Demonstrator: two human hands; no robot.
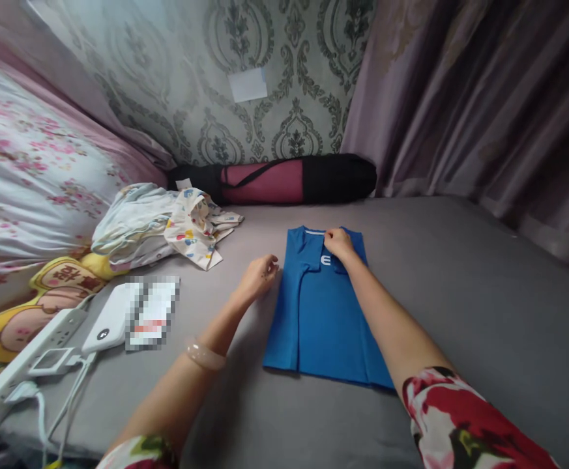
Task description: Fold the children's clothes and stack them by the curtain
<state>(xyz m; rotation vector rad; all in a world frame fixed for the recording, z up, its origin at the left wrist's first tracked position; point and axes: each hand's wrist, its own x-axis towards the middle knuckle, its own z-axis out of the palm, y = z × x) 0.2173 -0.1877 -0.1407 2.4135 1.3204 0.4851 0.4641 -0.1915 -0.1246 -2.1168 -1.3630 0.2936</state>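
Observation:
A blue shirt (330, 319) lies flat on the grey sheet, its sides and sleeves folded inward, the collar at the far end and part of a white letter showing on the chest. My right hand (339, 243) is at the collar, fingers pinched on the blue cloth near the neckline. Just left of the shirt, my left hand (259, 276) hovers with curled fingers, apart from the cloth; whether its fingertips meet is hard to see. A pale bangle (206, 355) circles the left wrist.
Crumpled clothes (193, 225) lie at the back left. A black and pink bag (264, 181) runs along the wall. On the left are a white power strip (64, 326) with cables, a white device (115, 317), a blurred packet (154, 316) and a yellow cushion (25, 319).

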